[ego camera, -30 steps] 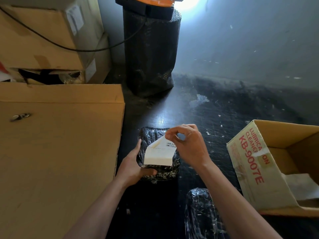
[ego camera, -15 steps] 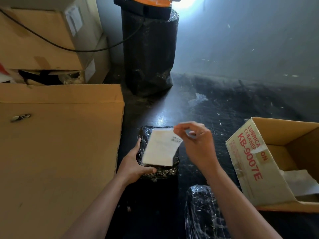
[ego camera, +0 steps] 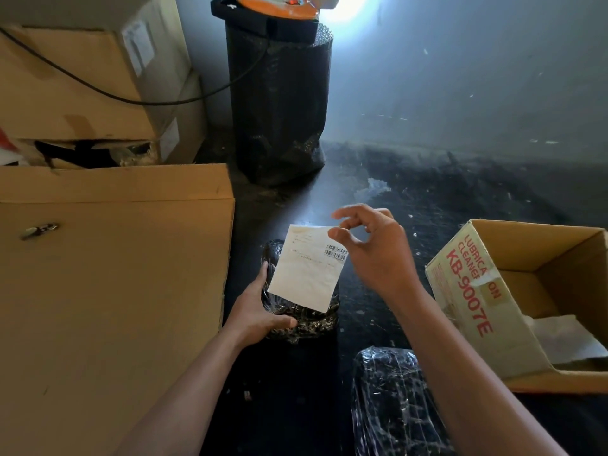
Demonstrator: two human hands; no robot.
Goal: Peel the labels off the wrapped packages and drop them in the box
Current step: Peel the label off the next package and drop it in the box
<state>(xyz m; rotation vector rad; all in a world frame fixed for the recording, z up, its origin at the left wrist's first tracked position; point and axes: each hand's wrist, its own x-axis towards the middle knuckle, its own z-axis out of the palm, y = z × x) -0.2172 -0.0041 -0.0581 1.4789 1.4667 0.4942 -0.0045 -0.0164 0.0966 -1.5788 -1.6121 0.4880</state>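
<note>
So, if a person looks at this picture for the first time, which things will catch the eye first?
First the white label in the middle, held up by a corner in the right hand above the black wrapped package that the left hand steadies on the floor. Then the open cardboard box with red print at the right, with white paper already inside. A bright glare sits on the wall at the top, behind a tall black wrapped roll.

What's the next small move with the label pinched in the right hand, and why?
Probably carry the label rightward and let it go over the open cardboard box. It looks fully lifted off the wrapped package, hanging from the right hand by its top corner, and white paper already lies in the box. The left hand only steadies the package.
</note>
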